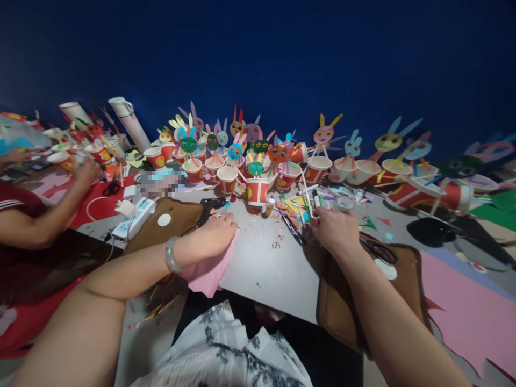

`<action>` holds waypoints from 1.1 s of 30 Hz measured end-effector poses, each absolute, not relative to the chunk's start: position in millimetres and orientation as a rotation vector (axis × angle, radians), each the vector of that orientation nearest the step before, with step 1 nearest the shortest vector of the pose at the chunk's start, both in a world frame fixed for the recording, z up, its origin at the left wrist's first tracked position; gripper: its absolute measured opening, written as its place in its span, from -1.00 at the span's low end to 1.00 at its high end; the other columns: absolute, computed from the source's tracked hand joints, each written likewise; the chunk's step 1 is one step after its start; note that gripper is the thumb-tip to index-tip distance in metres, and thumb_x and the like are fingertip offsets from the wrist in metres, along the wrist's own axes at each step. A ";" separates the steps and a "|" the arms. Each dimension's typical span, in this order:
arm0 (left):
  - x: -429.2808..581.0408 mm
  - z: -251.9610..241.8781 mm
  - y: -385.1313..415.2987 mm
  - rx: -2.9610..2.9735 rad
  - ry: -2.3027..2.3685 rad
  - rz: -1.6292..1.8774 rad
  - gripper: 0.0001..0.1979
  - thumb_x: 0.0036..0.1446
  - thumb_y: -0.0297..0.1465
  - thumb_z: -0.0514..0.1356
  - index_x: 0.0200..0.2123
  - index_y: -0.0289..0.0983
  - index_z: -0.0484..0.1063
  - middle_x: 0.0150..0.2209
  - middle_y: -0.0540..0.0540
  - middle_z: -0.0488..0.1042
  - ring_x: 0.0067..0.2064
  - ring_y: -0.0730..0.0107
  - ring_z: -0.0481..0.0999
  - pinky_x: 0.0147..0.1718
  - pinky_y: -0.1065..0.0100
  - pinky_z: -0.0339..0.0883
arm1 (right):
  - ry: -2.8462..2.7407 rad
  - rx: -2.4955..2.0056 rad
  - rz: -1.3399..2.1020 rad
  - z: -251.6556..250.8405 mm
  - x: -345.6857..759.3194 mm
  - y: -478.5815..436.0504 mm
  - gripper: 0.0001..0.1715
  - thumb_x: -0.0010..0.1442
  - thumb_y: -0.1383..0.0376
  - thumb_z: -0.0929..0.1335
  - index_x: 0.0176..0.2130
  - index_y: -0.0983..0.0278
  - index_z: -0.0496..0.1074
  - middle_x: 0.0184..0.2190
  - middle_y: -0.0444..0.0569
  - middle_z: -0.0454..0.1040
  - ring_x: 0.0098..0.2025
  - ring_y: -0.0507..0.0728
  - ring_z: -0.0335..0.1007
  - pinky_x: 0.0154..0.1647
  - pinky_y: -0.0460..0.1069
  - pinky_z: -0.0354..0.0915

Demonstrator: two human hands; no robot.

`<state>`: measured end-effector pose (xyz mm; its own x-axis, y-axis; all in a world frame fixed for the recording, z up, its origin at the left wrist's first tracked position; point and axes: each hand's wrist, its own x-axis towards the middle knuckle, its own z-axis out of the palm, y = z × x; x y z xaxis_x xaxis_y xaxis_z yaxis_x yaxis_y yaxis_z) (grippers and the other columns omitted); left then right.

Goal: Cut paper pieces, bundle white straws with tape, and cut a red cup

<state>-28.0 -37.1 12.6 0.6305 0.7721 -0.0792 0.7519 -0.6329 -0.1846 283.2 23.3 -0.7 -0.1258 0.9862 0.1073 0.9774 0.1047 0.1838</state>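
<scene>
My left hand (213, 234) lies with curled fingers on a pink foam sheet (209, 271) that hangs over the grey table's (262, 269) near edge. A bracelet circles that wrist. My right hand (332, 228) reaches into a heap of markers and paper scraps (298, 207), fingers closed around something small that I cannot make out. A black glue gun (212, 204) rests just beyond my left hand. Behind it stands a red and white paper cup (257, 191) with a teal bunny face on a stick.
Several paper cups with bunny figures (322, 156) line the back of the table before a blue wall. Brown cushions (177, 220) lie under each forearm. A power strip (135, 217) and scissors (110, 188) sit left. Another person's arm (44, 215) works at far left. Pink sheets (467, 312) lie right.
</scene>
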 end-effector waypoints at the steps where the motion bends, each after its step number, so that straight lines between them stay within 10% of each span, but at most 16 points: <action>1: -20.6 18.3 -43.5 -2.774 -1.225 0.264 -0.72 0.24 -0.56 -0.04 -0.10 -0.44 0.41 -0.08 -0.36 0.44 -0.07 0.03 0.44 -0.10 0.09 0.35 | 2.294 2.038 0.321 -0.8 285.2 23.6 -0.68 0.23 0.28 0.23 -0.20 0.30 0.54 -0.38 0.14 0.62 -0.27 0.29 0.52 -0.15 0.11 0.07; 5: 13.4 38.3 -57.5 -3.073 -1.066 0.600 -0.61 -0.03 -0.47 0.31 -0.10 -0.50 0.40 -0.17 -0.31 0.50 -0.21 0.09 0.50 -0.19 0.13 0.42 | 2.240 2.023 0.293 1.6 291.6 23.8 -0.68 0.23 0.29 0.24 -0.23 0.31 0.55 -0.40 0.17 0.61 -0.30 0.29 0.52 -0.17 0.12 0.07; 33: 39.2 -13.1 -18.0 -3.310 -0.889 0.187 -0.79 0.28 -0.50 -0.06 -0.15 -0.31 0.35 -0.29 -0.19 0.52 -0.31 0.18 0.54 -0.36 0.22 0.41 | 2.448 1.765 -0.065 -3.5 275.2 12.1 -0.72 0.21 0.12 0.33 -0.35 0.26 0.49 -0.39 0.01 0.61 -0.31 0.18 0.45 -0.11 0.06 0.03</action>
